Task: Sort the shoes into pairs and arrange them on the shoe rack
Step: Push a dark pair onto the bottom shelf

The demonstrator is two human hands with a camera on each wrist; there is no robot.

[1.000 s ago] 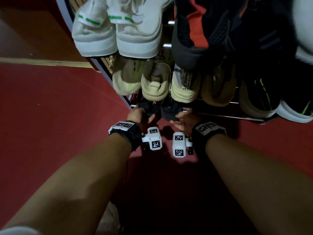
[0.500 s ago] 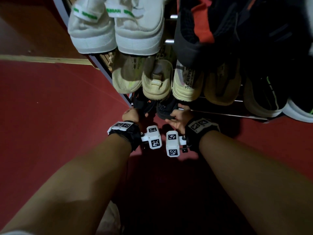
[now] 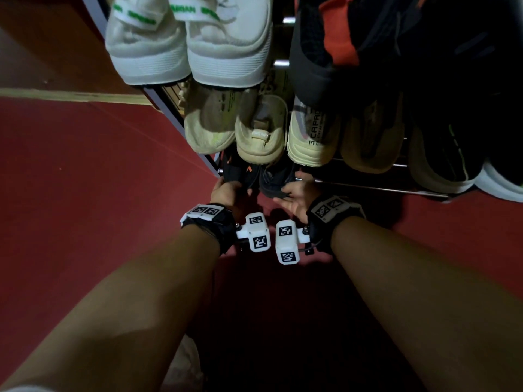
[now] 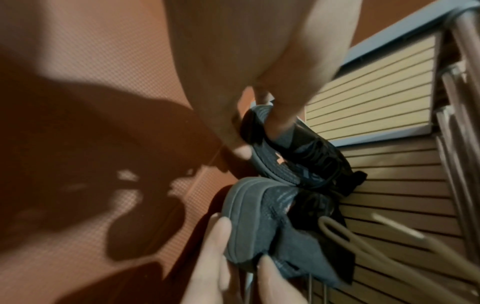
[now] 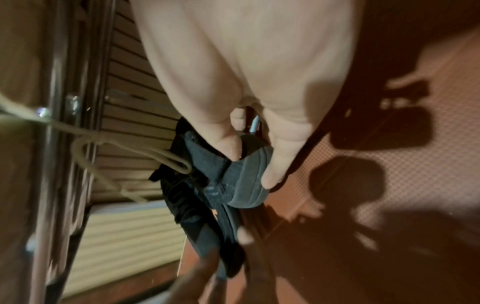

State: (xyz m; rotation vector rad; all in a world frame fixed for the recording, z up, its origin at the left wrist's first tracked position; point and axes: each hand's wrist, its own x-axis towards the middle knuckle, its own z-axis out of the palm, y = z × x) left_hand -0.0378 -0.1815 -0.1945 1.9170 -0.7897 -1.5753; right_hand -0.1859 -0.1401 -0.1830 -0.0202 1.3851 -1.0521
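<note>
Two black shoes with orange marks lie side by side at the left end of the rack's [image 3: 368, 188] bottom shelf. My left hand [image 3: 226, 190] grips the left shoe [image 3: 237, 173] by its heel. In the left wrist view the left hand [image 4: 259, 142] has its thumb inside the shoe [image 4: 306, 158] and its fingers under the sole. My right hand [image 3: 294, 191] grips the right shoe [image 3: 275, 183]. In the right wrist view the right hand [image 5: 252, 166] pinches that shoe's heel [image 5: 233, 183]. Both toes are hidden under the shelf above.
White shoes with green straps [image 3: 147, 52] and a black-and-red shoe [image 3: 325, 52] fill the top shelf. Cream shoes [image 3: 260, 131] overhang the black pair, and dark shoes [image 3: 447, 154] sit to the right. A loose beige lace [image 4: 363, 236] hangs down. Red floor [image 3: 85, 179] lies to the left.
Both hands have eased the black shoes slightly deeper under the cream shoes. The grips are the same.
</note>
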